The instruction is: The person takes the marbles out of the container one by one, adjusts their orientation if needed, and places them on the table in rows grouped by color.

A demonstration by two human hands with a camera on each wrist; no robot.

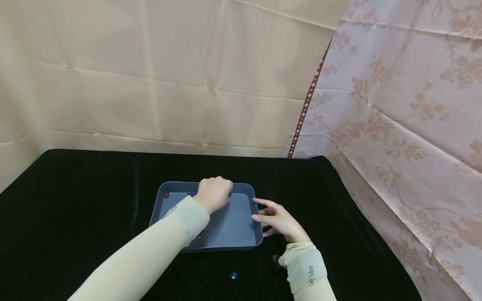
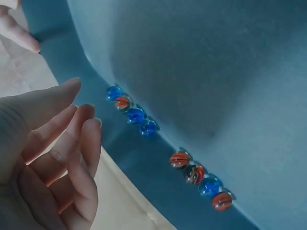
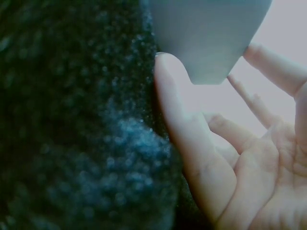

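My left hand point(image 1: 215, 193) reaches over the far side of the blue-grey tray point(image 1: 241, 232). Seen from the left wrist, its fingers point(image 2: 88, 143) are loosely bent, the thumb apart from them, with nothing between. Beside them, two short rows of glass marbles lie along the tray's wall, among them a blue marble point(image 2: 149, 128) and an orange-striped marble point(image 2: 179, 159). At the tray's right side is my right hand point(image 1: 280, 221), its fingers spread and fairly straight. In the right wrist view, its thumb point(image 3: 175, 81) and fingertips rest against the tray's outside.
A black cloth point(image 1: 94, 200) covers the table. Near its front lies a loose blue marble point(image 1: 234, 274), and a dark, shiny round thing point(image 1: 275, 260) sits by the right sleeve. Behind hangs a beige curtain point(image 1: 180, 83); a floral pink curtain point(image 1: 395, 104) borders the right.
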